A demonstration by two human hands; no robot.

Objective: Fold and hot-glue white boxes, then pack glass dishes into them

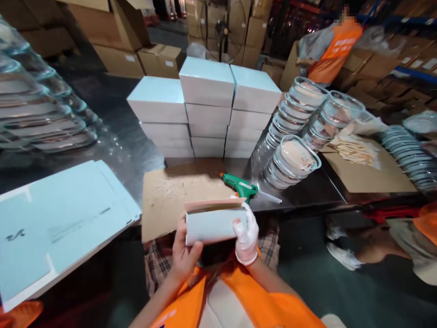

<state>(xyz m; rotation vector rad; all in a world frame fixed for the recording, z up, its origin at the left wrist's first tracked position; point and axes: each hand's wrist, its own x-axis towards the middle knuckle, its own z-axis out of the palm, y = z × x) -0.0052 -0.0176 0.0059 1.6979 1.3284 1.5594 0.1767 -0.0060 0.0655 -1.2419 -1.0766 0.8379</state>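
Between my two hands is a small white cardboard box [215,226], tilted above my lap with its top flap raised. My bare left hand [184,253] grips the box's left end, thumb on the front face. On the right end, my right hand [246,237] in a white glove with bare fingertips closes round the box. Just beyond it lies a green glue gun [241,186] with an orange tip and a glue stick out of its back. The gun's tip rests over a worn brown cardboard sheet [164,196].
White boxes [208,91] are stacked behind the sheet. Flat pale-blue box blanks [68,223] lie left. Clear round containers [293,157] stand in stacks at right, more clear trays [37,109] at far left. A person in an orange vest [336,45] stands behind; another person's leg [372,250] shows right.
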